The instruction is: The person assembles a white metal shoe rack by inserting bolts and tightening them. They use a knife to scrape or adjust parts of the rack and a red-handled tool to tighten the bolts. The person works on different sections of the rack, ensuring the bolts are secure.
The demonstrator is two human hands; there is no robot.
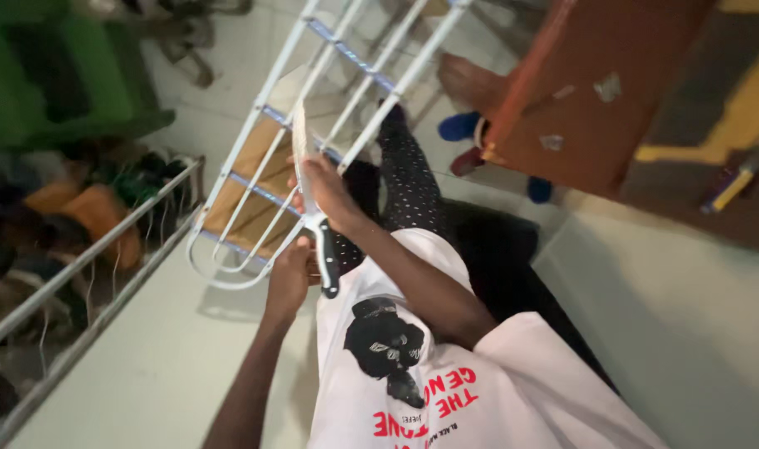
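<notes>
My right hand (330,193) is closed around a large knife where the pale blade (300,145) meets the black handle (328,264). The blade points up and away along a white wire rack (263,112), and the handle hangs below my fist. My left hand (288,278) is curled at the rack's rounded lower corner, right beside the knife handle; it appears to grip the wire there. A piece of brown cardboard (255,179) lies behind the rack's bars. My white printed shirt (413,366) and dark dotted trousers (404,179) fill the lower middle.
A second metal wire rack (88,274) holding several shoes and bags runs along the left. A green plastic chair (55,75) stands at the upper left. A brown wooden cabinet (612,91) is at the upper right, with blue footwear (461,126) below it on pale tiles.
</notes>
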